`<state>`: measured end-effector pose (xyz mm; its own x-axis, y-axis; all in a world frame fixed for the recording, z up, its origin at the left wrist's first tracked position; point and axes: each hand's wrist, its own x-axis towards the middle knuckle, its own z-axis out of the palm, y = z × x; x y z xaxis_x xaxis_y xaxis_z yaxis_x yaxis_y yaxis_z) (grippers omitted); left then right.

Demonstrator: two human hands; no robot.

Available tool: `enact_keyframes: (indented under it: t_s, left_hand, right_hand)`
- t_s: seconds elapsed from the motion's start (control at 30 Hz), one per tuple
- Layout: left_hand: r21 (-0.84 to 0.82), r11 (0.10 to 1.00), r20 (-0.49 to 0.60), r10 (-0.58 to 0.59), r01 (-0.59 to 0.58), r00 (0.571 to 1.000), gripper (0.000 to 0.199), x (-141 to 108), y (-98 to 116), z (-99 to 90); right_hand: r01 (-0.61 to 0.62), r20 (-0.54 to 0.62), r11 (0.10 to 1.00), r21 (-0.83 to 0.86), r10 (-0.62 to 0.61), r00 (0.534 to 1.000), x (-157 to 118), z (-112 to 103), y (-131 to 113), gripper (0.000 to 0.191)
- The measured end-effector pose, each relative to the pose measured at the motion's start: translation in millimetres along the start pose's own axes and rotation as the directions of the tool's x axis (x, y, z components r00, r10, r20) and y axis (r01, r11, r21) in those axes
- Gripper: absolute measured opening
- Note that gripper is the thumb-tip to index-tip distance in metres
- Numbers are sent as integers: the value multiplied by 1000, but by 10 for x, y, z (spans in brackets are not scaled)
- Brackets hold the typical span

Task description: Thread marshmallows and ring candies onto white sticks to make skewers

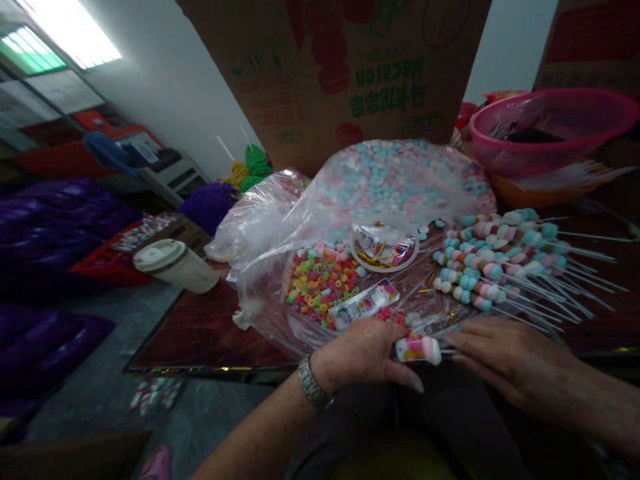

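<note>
At the table's near edge, my left hand [367, 357] holds a wrapped candy skewer [420, 350], its pink and white marshmallow end pointing right. My right hand [500, 360] pinches the thin stick just right of that end. Beyond my left hand lies a printed clear wrapper [365, 305], beside a pile of colourful candy rings [320, 280]. A round white-rimmed container [385, 263] with printed wrappers and gold ties stands behind them. Many marshmallow skewers [500, 260] are heaped beyond my right hand, sticks pointing right.
A large bag of pastel marshmallows [400, 177] lies before a cardboard box [370, 80]. A pink basket [550, 133] stands at the back right. On the left are a lidded cup [175, 265] and a red crate [110, 261].
</note>
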<state>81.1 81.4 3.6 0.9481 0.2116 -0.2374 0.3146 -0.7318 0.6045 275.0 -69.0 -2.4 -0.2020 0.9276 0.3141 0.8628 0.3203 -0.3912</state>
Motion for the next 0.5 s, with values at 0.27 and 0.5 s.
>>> enact_keyframes:
  t_s: [0.27,0.5]
  left_hand:
    - [66,997,64,25,-29,998,46,153,107,64]
    - [9,1000,11,-23,23,1000,67,26,73,-7]
  right_hand:
    - [24,155,998,66,-34,987,129,109,-117,25]
    - [-47,154,992,114,29,988,115,151,7,21]
